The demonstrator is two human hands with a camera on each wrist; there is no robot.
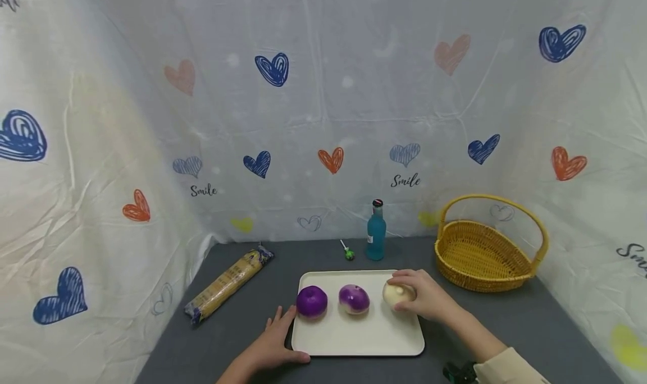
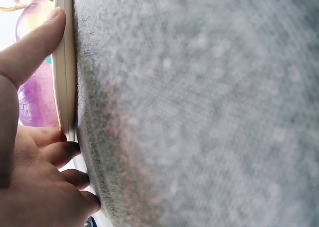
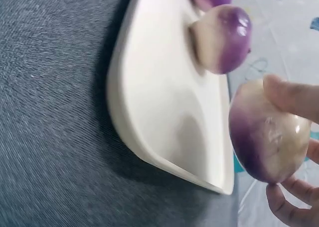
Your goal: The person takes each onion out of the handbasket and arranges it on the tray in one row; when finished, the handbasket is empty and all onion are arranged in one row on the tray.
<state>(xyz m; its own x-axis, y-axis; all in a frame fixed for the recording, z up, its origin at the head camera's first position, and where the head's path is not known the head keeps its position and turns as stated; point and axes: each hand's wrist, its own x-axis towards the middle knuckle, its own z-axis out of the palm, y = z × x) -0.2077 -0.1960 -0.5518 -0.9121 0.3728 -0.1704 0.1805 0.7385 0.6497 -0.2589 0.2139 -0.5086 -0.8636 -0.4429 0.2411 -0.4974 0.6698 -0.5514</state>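
Observation:
A white tray (image 1: 364, 339) lies on the dark grey tabletop with two purple-and-white turnips on it, one at the left (image 1: 311, 302) and one in the middle (image 1: 354, 299). At the tray's right end my right hand (image 1: 429, 297) grips a third turnip (image 3: 269, 132), fingers and thumb around its sides. The right wrist view shows this turnip held above the tray surface, its pale part toward the thumb. My left hand (image 1: 270, 342) touches the tray's left edge, fingers spread and thumb near the front corner. In the left wrist view, the thumb (image 2: 37, 43) lies against the tray's rim.
Left of the tray lies a long yellow packet (image 1: 229, 283). Behind the tray are a green lollipop (image 1: 349, 254) and a blue bottle (image 1: 376, 235) standing upright. A yellow wicker basket (image 1: 482, 280) stands at the back right. Heart-printed white cloth (image 1: 323, 109) hangs around the table.

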